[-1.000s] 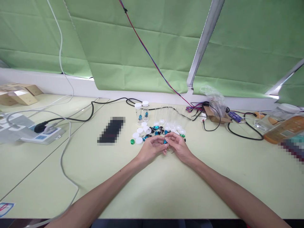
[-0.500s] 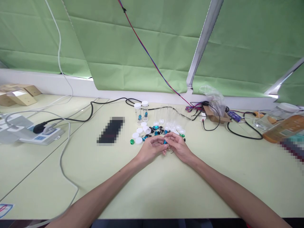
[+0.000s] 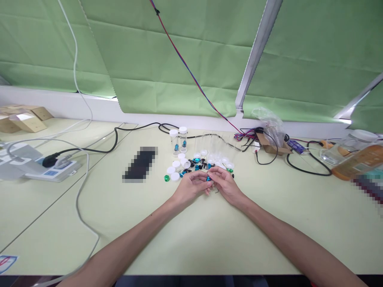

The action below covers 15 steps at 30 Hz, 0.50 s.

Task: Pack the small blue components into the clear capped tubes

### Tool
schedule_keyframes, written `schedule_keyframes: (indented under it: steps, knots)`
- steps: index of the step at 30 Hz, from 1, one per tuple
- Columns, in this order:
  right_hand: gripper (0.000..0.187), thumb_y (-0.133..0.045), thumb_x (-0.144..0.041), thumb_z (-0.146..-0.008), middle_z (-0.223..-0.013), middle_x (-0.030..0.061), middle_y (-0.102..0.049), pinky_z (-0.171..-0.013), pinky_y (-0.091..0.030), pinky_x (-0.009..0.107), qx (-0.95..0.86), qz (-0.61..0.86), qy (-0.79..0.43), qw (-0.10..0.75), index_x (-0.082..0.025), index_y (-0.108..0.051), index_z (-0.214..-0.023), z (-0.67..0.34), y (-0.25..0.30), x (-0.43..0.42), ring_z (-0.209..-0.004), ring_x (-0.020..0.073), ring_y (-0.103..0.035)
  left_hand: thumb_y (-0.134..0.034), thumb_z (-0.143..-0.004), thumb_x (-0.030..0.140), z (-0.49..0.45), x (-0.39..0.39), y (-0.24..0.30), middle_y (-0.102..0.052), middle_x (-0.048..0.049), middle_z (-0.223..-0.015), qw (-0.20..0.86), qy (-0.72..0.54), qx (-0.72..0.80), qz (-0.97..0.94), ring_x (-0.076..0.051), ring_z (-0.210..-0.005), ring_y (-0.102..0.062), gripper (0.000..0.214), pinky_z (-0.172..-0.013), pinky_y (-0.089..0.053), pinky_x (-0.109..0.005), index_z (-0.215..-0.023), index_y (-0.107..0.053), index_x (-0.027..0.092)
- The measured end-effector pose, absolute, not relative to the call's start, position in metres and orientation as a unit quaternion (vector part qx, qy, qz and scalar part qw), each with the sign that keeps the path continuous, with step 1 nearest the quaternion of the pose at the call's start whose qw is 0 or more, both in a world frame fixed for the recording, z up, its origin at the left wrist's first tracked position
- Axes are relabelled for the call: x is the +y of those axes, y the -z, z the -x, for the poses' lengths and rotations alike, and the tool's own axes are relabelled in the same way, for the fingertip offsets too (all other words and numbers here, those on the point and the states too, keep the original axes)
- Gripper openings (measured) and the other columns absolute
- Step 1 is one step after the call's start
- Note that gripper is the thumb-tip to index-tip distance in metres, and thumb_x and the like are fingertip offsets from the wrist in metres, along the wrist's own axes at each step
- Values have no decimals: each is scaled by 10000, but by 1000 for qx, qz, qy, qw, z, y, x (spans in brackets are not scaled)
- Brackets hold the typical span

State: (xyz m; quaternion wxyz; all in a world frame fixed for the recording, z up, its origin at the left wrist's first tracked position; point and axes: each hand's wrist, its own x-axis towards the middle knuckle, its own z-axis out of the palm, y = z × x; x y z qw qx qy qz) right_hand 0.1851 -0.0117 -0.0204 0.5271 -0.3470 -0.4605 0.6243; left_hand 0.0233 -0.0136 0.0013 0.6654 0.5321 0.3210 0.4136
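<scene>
Over the middle of the table, my left hand (image 3: 194, 185) and my right hand (image 3: 226, 184) meet at the fingertips. Between them is a small shiny blue metal part (image 3: 208, 179), pinched by both. A thin bent metal piece (image 3: 217, 191) shows below the right fingers; what it joins is hidden. Just beyond the fingers lies a pile of small blue and black parts (image 3: 197, 161) with thin metal rods. White round caps (image 3: 175, 176) lie around the pile, and a green part (image 3: 166, 178) sits at its left edge.
Two capped clear vials (image 3: 174, 145) with blue parts inside stand behind the pile, beside several uncapped clear tubes (image 3: 214, 143). A dark pixelated rectangle (image 3: 140, 164) lies left. Farther out are a power strip (image 3: 56, 169), a small cardboard box (image 3: 273, 147), cables and an orange bottle (image 3: 359, 163).
The whole view has shifted very slightly. Both hands keep the same pinch on the small blue part, and nothing else has visibly moved.
</scene>
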Motion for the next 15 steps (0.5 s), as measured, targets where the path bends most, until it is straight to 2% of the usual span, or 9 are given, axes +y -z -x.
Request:
schedule_keyframes:
  steps: [15]
  knots:
    - [280, -760, -414, -746, -749, -16, -633, -563, -426, 250, -470, 362, -610, 525, -209, -635, -890, -185, 19, -12, -595, 115, -561, -809, -673, 347, -23, -13, -2, -664, -50, -755, 664, -411, 328, -532, -129, -590, -611, 353, -608, -514, -279, -921, -699, 120]
